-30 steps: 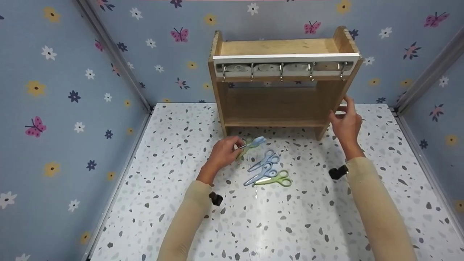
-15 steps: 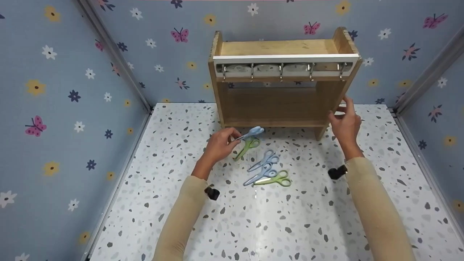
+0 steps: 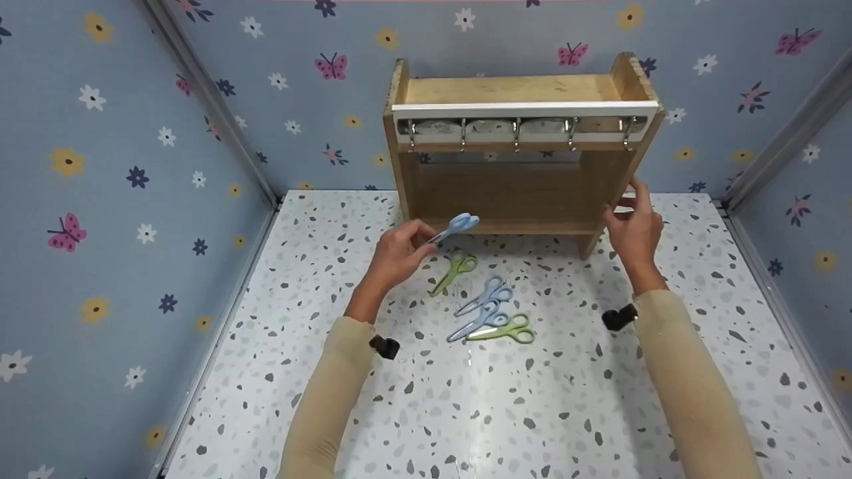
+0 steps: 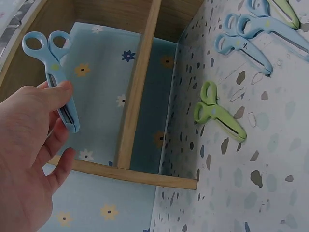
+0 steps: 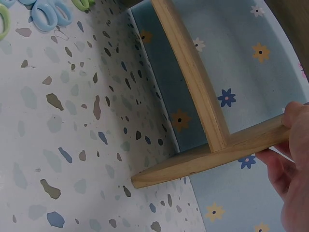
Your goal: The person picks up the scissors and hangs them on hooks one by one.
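My left hand (image 3: 398, 256) pinches a pair of blue scissors (image 3: 454, 226) by the blade end, in the air before the wooden shelf rack (image 3: 509, 226). In the left wrist view the scissors' handle loops point up, away from my fingers. My right hand (image 3: 634, 233) grips the rack's right side panel, thumb in front and fingers partly hidden behind. Below the held scissors, green scissors (image 3: 455, 271) lie on the speckled table. Nearer the front are two blue scissors (image 3: 489, 296) and another green pair (image 3: 509, 328), lying close together.
A white rail with metal hooks (image 3: 516, 130) runs across the rack's upper front. Blue patterned walls (image 3: 120, 219) enclose the table (image 3: 532, 412) on the left, back and right.
My left hand has lifted the blue scissors up from over the green pair, moving away toward the rack. My right hand keeps its hold on the rack.
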A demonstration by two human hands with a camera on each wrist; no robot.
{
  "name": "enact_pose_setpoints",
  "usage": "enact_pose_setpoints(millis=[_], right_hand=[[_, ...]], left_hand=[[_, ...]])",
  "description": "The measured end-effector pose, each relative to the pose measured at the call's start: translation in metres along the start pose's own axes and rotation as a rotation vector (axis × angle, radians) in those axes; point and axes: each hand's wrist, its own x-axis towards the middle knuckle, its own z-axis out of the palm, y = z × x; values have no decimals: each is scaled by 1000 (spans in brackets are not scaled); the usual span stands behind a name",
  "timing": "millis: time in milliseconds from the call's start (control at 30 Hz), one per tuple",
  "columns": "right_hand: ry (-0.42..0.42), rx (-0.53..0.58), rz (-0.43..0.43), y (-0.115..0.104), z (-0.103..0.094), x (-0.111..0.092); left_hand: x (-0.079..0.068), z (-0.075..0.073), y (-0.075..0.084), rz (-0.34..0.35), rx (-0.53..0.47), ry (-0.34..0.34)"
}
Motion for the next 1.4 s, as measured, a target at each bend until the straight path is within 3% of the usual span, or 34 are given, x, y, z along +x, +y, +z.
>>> enact_pose_setpoints(millis=[233,600,933,1200,1400], right_hand=[[13,-3,-5,0,-1,-1],[-10,-2,23,-2,-2,0],[1,-2,14,-1,-1,1],[16,16,-19,0,-1,-1],[9,17,-19,-1,-1,-1]], left_hand=[[4,-8,1,29,-3,34],[9,-21,1,14,-12,67],[14,-29,0,7,-60,106],[18,-33,0,41,-70,155],[21,-37,-1,7,-125,183]])
